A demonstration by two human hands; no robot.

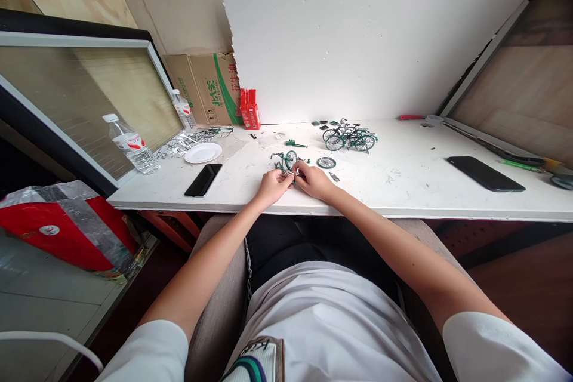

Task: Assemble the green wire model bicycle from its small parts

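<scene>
Close together near the table's front edge, my left hand and my right hand both have their fingers pinched. Between the fingertips shows a thin, pale piece, too small to name. Just beyond the fingers is a part-built green model bicycle with one wheel standing up; its lower part is hidden by my hands. A loose spoked wheel lies flat to the right of it. Nearer my right hand is a small dark part. A green part lies farther back.
Assembled model bicycles stand at the back right, beside small green pieces. Phones lie left and right. A paper plate, a part sheet, water bottles and a red box are on the left.
</scene>
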